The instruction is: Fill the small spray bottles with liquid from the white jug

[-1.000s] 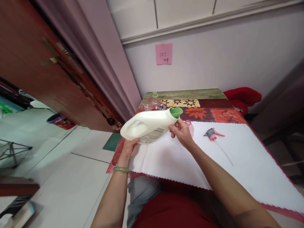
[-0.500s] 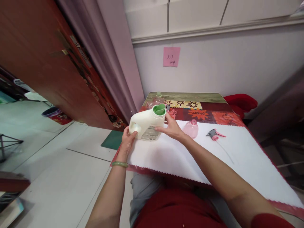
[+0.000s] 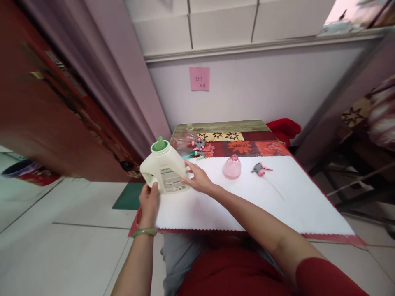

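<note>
A white plastic detergent bottle [image 3: 168,166] with a green pour spout in its open neck stands roughly upright at the left end of the white mat [image 3: 210,209]. My left hand [image 3: 148,201] grips its lower left side by the handle. On the opposite side my right hand [image 3: 197,176] holds the bottle with thumb and fingers. Whether its base touches the mat is hard to tell. To the right sits a pink transparent bottle [image 3: 232,168] without a top. Beyond it lies a grey and pink trigger spray head [image 3: 259,169] with a thin tube.
Behind the detergent bottle are more spray heads [image 3: 199,144] and a clear bottle with a green cap [image 3: 189,128]. A patterned cloth [image 3: 247,146] covers the table's back. A wall with a pink note [image 3: 199,79] rises behind, and a purple curtain [image 3: 123,74] hangs left.
The detergent bottle has gone from tilted rightward to nearly upright, both hands still on it. The camera view has swung to the right, showing more spray heads behind the bottle.
</note>
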`<state>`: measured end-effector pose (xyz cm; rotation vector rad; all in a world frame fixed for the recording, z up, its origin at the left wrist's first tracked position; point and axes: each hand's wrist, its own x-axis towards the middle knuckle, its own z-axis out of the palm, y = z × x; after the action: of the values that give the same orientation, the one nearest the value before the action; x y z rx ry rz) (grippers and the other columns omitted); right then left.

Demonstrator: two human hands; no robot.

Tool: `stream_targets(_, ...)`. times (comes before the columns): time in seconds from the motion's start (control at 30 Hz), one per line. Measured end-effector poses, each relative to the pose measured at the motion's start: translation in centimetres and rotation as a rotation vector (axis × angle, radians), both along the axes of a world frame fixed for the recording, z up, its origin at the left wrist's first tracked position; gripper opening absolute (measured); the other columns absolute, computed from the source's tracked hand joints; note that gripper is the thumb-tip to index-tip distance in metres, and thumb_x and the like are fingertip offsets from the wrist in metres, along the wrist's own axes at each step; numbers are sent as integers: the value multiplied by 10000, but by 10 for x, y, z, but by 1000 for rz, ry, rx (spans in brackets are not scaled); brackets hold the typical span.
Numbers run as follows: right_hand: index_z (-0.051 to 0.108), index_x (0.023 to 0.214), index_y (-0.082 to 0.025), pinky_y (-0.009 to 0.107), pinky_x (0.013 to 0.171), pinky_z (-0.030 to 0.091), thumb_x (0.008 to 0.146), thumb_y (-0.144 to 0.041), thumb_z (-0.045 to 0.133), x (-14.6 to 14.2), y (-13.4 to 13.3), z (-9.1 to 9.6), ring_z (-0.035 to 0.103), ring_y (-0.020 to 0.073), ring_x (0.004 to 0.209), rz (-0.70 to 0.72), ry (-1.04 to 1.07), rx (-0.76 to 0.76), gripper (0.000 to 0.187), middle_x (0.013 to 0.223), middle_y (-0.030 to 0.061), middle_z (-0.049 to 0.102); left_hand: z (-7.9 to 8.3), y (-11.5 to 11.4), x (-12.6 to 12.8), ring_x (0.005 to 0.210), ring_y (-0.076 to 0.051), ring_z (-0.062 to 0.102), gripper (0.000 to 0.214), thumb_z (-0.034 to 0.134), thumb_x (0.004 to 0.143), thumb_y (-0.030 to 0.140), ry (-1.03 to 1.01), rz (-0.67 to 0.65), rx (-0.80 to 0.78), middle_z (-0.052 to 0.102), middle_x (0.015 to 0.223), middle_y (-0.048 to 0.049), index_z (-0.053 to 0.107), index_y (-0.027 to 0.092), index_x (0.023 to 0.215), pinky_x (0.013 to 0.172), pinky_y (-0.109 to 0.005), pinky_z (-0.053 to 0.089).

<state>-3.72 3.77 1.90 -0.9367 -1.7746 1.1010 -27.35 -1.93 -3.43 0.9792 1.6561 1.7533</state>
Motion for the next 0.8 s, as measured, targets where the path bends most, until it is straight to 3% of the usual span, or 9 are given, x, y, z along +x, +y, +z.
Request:
stream_targets(0.17, 661, 1284, -243, 396, 764, 592, 782, -436, 793, 40, -38, -22, 711, 259, 968, 1, 17, -12, 553, 1215, 129, 684, 15, -3, 4, 808, -172, 629, 399, 784, 691, 405, 51, 113, -10, 675, 908, -37, 637, 181, 987, 807, -320, 495)
stream_targets(0.27, 728, 1153, -229, 413, 788, 588, 842, -446, 735, 96, -69, -33, 736, 244, 862, -55, -4, 28, 379, 1051, 102, 756, 22, -23, 18, 784, -161, 572, 383, 790, 684, 334, 137, 327, 56, 581, 849, 14, 575, 206, 975, 816, -325, 473)
stream_targets(0.33, 757, 1061, -237, 405, 767, 583, 866, -436, 703, 146, -80, -33, 739, 242, 809, -214, -59, 25, 284, 976, 83, 782, 25, -41, 37, 786, -165, 552, 304, 760, 734, 325, 210, 393, 102, 562, 846, 16, 575, 211, 946, 817, -323, 466)
stream_targets(0.4, 771, 979, -247, 381, 758, 566, 897, -433, 650, 199, -81, -25, 731, 238, 791, -419, -173, 49, 236, 921, 60, 792, 29, -54, 65, 729, -167, 560, 226, 746, 760, 330, 381, 255, 159, 591, 800, 8, 607, 199, 881, 764, -323, 475)
stream_targets(0.47, 773, 948, -253, 347, 764, 539, 913, -430, 607, 247, -71, -10, 722, 228, 801, -612, -333, 111, 246, 923, 48, 793, 33, -54, 99, 702, -168, 580, 152, 721, 802, 313, 536, -108, 183, 617, 762, 3, 635, 198, 852, 745, -326, 483)
stream_targets(0.5, 776, 942, -254, 334, 758, 523, 911, -432, 601, 266, -63, -2, 718, 225, 796, -708, -443, 121, 252, 924, 46, 793, 34, -48, 118, 718, -174, 604, 141, 719, 810, 323, 538, -235, 177, 638, 766, -5, 650, 203, 834, 756, -331, 494)
stream_targets(0.57, 780, 945, -254, 323, 737, 489, 899, -439, 599, 291, -45, 12, 713, 241, 840, -830, -688, 64, 263, 936, 50, 792, 33, -26, 155, 766, -186, 638, 168, 715, 823, 365, 519, -370, 165, 662, 813, -22, 649, 210, 821, 785, -343, 517)
stream_targets(0.63, 776, 991, -246, 318, 707, 459, 885, -470, 602, 299, -29, 20, 705, 263, 897, -825, -879, -58, 303, 945, 61, 788, 28, 5, 190, 851, -207, 670, 264, 717, 821, 417, 473, -436, 144, 681, 951, -56, 632, 210, 962, 828, -374, 537)
stream_targets(0.8, 769, 894, -244, 298, 675, 424, 806, -515, 649, 283, -9, 12, 695, 262, 911, -648, -1074, -313, 310, 920, 78, 768, 3, 66, 256, 1200, -336, 603, 895, 902, 577, 429, 430, -516, 48, 593, 1320, -168, 475, 208, 1332, 1000, -485, 467)
